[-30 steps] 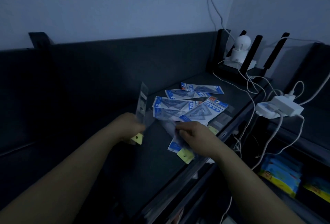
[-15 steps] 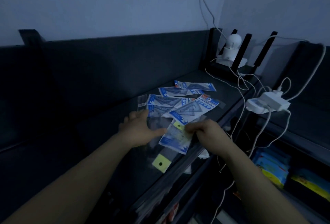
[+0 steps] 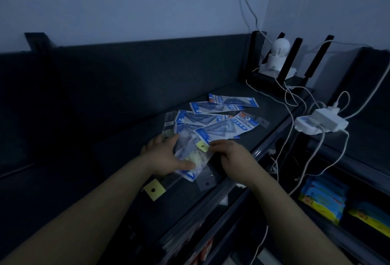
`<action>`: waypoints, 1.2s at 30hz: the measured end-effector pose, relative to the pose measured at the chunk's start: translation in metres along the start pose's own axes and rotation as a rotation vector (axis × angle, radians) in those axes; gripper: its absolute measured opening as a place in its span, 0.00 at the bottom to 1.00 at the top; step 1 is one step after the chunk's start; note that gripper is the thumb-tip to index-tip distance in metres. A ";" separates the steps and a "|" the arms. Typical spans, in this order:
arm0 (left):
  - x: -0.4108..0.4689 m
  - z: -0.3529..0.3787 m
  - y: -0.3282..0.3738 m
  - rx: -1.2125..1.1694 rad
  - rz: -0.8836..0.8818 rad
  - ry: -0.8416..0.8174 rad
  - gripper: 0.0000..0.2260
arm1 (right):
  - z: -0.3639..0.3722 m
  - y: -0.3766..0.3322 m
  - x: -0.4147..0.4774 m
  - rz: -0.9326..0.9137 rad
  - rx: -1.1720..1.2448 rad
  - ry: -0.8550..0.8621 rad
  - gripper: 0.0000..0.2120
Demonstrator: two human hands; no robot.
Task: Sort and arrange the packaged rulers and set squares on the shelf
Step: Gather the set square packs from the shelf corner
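Note:
Several blue-and-white packaged set squares (image 3: 219, 126) lie fanned out on the dark shelf top (image 3: 126, 159). My left hand (image 3: 166, 157) lies flat on a clear pack (image 3: 190, 159) at the near end of the pile, thumb pressing on it. My right hand (image 3: 230, 152) pinches a yellow hang tag (image 3: 203, 146) of a pack beside it. A clear ruler pack with a yellow tag (image 3: 154, 189) lies under my left wrist. Another clear ruler pack (image 3: 169, 123) lies at the pile's left edge.
A white camera (image 3: 277, 55) stands among black router antennas (image 3: 290, 61) at the back right. A white power adapter (image 3: 325, 121) with several cables hangs past the shelf's right edge. Coloured packets (image 3: 322, 199) sit on a lower shelf to the right.
My left hand laid down the clear ruler pack it held upright and now rests flat on the pile. My right hand moved from a lifted pack to the yellow tag.

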State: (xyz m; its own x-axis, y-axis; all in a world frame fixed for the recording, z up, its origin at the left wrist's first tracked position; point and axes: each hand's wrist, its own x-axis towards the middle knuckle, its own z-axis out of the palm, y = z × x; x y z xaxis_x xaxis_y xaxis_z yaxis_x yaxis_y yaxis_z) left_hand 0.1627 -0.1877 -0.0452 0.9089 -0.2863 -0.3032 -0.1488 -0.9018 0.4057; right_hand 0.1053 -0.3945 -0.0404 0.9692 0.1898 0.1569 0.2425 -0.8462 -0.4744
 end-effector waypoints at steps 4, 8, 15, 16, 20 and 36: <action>0.005 -0.007 -0.012 -0.018 -0.009 0.020 0.43 | 0.000 0.010 0.010 0.124 -0.054 -0.004 0.22; 0.011 -0.011 -0.022 -0.014 -0.023 0.105 0.37 | 0.000 0.016 0.014 0.170 -0.098 0.006 0.21; 0.015 -0.002 -0.015 -0.003 -0.011 0.067 0.42 | -0.008 0.029 0.022 0.246 -0.006 0.079 0.24; 0.017 -0.002 -0.016 -0.002 -0.027 0.110 0.38 | -0.011 0.035 0.024 0.285 -0.024 0.111 0.23; 0.028 -0.005 -0.013 0.042 -0.039 0.238 0.30 | -0.021 0.067 0.034 0.362 -0.179 0.112 0.16; 0.102 0.004 0.073 0.304 0.184 0.085 0.26 | -0.044 0.111 0.045 0.367 -0.484 0.095 0.12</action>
State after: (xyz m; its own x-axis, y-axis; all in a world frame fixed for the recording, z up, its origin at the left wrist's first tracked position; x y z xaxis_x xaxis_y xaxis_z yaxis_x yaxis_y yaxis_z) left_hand 0.2426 -0.2840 -0.0502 0.8833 -0.4364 -0.1711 -0.4103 -0.8963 0.1680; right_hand 0.1737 -0.5018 -0.0481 0.9723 -0.1831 0.1453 -0.1748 -0.9822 -0.0682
